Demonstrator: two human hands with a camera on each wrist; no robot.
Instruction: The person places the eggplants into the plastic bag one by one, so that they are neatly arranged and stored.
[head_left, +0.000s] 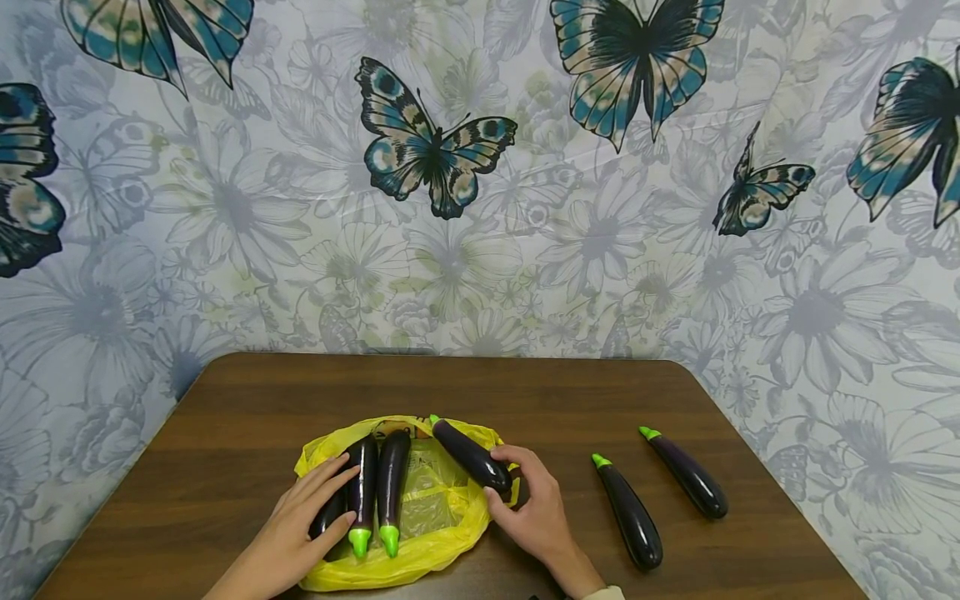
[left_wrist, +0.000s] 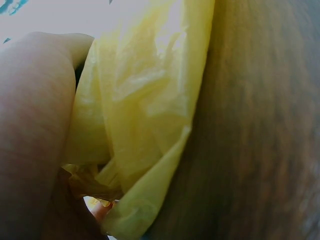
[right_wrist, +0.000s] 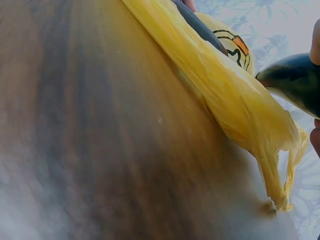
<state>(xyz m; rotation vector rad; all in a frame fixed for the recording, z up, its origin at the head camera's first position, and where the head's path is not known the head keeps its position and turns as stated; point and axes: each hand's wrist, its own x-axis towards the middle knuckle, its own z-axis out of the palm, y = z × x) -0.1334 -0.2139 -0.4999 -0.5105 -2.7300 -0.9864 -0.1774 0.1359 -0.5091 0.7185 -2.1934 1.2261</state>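
A yellow plastic bag lies spread open on the table. Inside it, at the left, two dark eggplants lie side by side with their green stem ends toward me; a third eggplant is mostly covered by my left hand. That hand rests over it, fingers extended and touching the neighbouring eggplant. My right hand grips another eggplant by its thick end, above the bag's right rim, the green tip pointing to the far left. In the right wrist view, this eggplant shows beside the yellow plastic.
Two more eggplants lie on the brown wooden table to the right of the bag: a nearer eggplant and a farther eggplant. Behind the table hangs a floral cloth with butterflies.
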